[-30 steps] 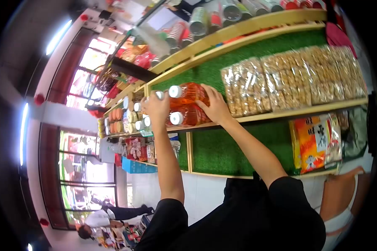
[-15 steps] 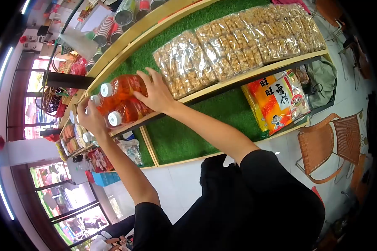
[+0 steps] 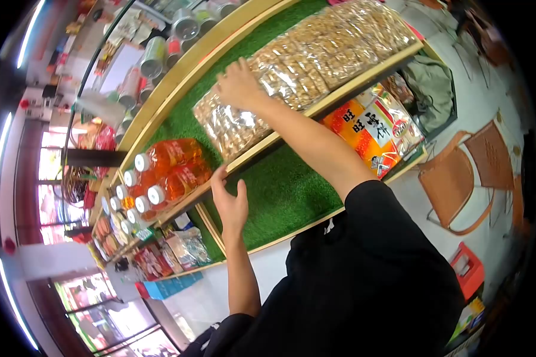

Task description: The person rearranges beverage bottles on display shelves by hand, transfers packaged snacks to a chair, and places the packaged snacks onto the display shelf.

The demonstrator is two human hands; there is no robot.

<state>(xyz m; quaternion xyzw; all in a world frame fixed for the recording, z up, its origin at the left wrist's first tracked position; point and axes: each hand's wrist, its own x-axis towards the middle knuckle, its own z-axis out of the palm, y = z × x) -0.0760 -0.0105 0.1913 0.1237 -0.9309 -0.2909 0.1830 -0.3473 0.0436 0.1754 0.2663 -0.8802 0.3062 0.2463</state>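
**Clear plastic snack bags under the right hand, bottles left lying beside**

Head view: Clear bags of brown, nutty snacks lie in a row on the green turf lining of the middle shelf. The right hand rests on top of the row near its left end, palm down, fingers spread and flat; it presses or steadies a bag and has not closed round anything. The left hand hangs lower, open and empty, fingers loosely extended, its tips at the wooden front rail of that shelf, just right of the orange bottles. Those bottles lie on their sides, white caps pointing outward, stacked two high and touching one another, just left of the snack bags with a strip of turf between.

On the shelf below stands an orange and yellow printed packet, upright against the turf. Cans lie on the shelf above. A rust-coloured chair stands on the floor to the right.

Judgement on doing this well: the bags are slippery and bulge, so a flat palm will slide them better than a pinch at one corner, which could tear the film or crush what is inside. Bringing the free left hand up to the bag's near edge would keep the row square to the rail and stop the end bag nudging the bottles, which look ready to roll.
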